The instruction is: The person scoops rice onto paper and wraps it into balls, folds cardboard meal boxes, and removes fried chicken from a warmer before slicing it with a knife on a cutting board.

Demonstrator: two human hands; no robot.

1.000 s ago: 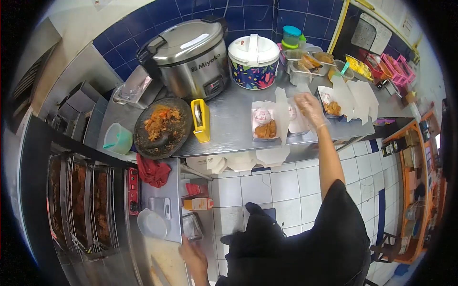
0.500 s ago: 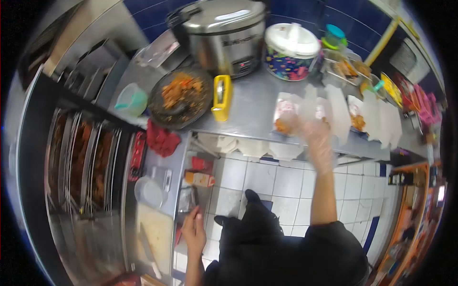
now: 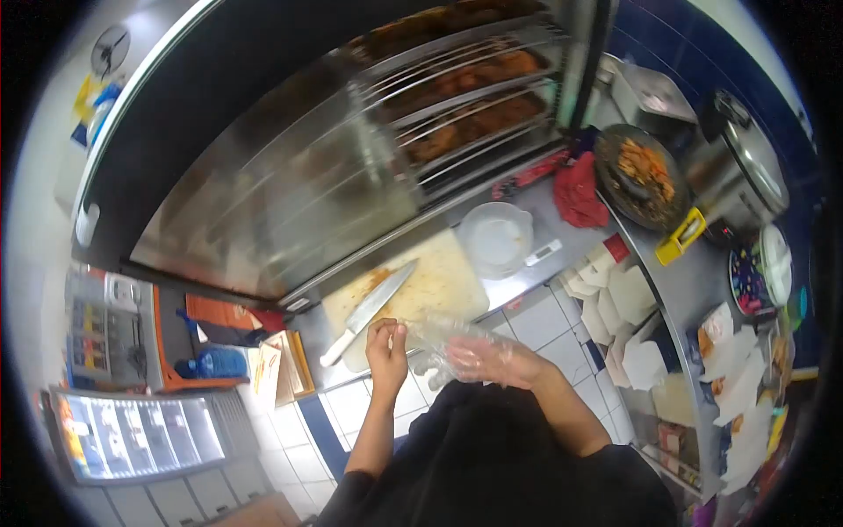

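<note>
My left hand (image 3: 387,353) is bare, its fingers pinched at the loose end of a clear plastic glove (image 3: 430,332). The glove is on my right hand (image 3: 496,358), stretched leftward past the fingers, which lie extended and hold nothing. Both hands are above the front edge of a worn cutting board (image 3: 439,272). A large knife (image 3: 382,299) with a white handle lies across the board, beside brownish crumbs. To the right of the board stands a translucent plastic tub (image 3: 496,239).
Behind the board rises a glass display cabinet (image 3: 290,184) with trays of browned food (image 3: 479,123). Rightward are a red cloth (image 3: 580,193), a dark stone mortar (image 3: 619,180) with food, a yellow-framed tool (image 3: 680,237), a rice cooker (image 3: 746,180) and open paper boxes (image 3: 733,360).
My view has swung left from the counter of boxes to the cutting board. My gloved right hand has left the boxes, and my left hand now meets it at the glove.
</note>
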